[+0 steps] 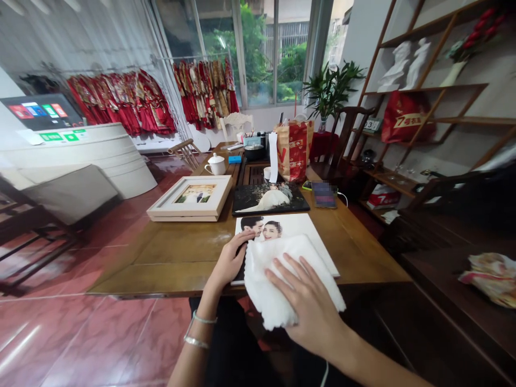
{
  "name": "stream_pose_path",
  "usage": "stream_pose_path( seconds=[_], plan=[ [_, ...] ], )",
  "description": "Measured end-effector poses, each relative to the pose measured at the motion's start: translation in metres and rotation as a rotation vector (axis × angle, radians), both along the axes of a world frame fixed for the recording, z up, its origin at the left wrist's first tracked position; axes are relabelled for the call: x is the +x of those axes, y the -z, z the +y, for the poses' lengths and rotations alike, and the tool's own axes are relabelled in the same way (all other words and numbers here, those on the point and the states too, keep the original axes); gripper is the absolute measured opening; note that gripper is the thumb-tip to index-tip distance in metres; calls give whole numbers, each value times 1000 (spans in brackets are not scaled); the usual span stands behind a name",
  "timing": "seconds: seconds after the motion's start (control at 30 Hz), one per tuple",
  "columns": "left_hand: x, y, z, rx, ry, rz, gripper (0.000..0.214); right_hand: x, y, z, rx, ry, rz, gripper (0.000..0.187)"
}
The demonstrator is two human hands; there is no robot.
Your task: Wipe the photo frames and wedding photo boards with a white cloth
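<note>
A flat photo panel (316, 236) showing a couple on white lies at the table's near edge. My left hand (234, 255) rests on its left side, fingers stretched out. Over the panel's lower part spreads a white cloth (262, 279), which hangs past the table edge. My right hand (302, 295) holds this cloth against the panel from above, its fingers extended across it and its thumb hidden. Just behind is a dark photo panel (290, 200) with a white gown. To its left lies a pale framed photo (189, 212).
The wooden table (161, 271) also bears a white lidded cup (216, 164), a small blue box (234, 159), a red-and-brown paper bag (296, 150) and a phone (324, 194) with a cable. Dark chairs and a wooden shelf (427, 88) stand to the right.
</note>
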State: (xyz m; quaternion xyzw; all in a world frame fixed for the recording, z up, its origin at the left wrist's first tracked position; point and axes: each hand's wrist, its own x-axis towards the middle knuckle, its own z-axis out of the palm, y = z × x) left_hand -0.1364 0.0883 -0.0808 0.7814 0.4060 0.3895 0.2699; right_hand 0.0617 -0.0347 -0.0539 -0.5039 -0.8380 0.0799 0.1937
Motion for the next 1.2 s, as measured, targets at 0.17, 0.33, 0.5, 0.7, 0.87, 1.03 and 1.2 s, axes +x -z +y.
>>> stream_pose_path(
  seconds=[0.17,0.33,0.5,0.7,0.87,1.03,1.2],
  plan=[
    [-1,-1,0,-5,20,-3,31,11,-5,41,5,208,28,57],
    [-1,-2,-1,-15,35,-21,31,14,-4,76,70,443,-19,52],
    [-4,1,2,-74,32,-112,32,-16,-5,55,48,254,-39,58],
    [-5,3,2,-111,-16,-149,34,-35,-11,10,-50,3,80,63],
    [-2,1,-1,-30,-5,-81,31,-4,-18,5,-121,-36,128,68],
    [-1,-1,-2,30,8,-45,27,36,-11,29,-90,196,47,65],
    [-1,-1,-2,41,16,-59,25,56,-7,83,-36,395,-25,54]
  ],
)
